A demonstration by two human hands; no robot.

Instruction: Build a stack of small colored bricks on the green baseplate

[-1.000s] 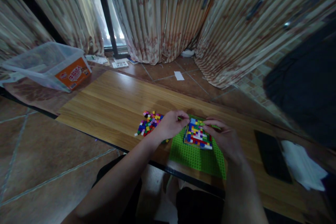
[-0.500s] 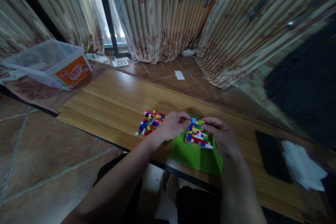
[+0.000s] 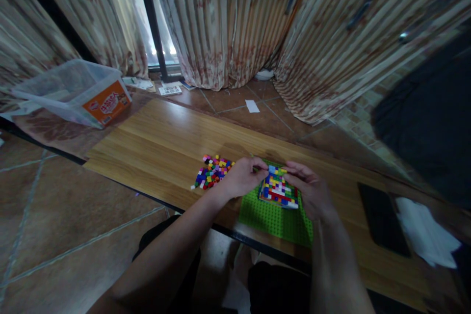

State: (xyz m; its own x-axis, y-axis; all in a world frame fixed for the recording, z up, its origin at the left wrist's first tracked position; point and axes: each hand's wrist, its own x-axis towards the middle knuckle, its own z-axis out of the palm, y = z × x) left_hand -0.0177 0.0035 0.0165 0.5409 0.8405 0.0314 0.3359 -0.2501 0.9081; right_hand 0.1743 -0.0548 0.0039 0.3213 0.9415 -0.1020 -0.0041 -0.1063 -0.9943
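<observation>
A block built of multicoloured toy bricks (image 3: 278,190) stands on a green studded baseplate (image 3: 270,221). My left hand (image 3: 245,175) is closed, thumb and fingers pinched at the block's far left corner by some light blue bricks. Whether a loose brick is between those fingertips is too small to tell. Along the block's right side, my right hand (image 3: 308,189) is curled, its thumb and fingertips gripping the far right edge. A pile of loose toy bricks (image 3: 211,171) in many colours lies just left of my left hand, partly covered by it.
The wooden table (image 3: 165,132) runs from left to right. At its left end stands a clear plastic bin (image 3: 73,91) with an orange label. To the right lie a black flat object (image 3: 382,218) and white papers (image 3: 425,230). A person's dark clothing (image 3: 427,113) shows at the right.
Both hands stay at the brick block with almost the same grip. The view has shifted very slightly.
</observation>
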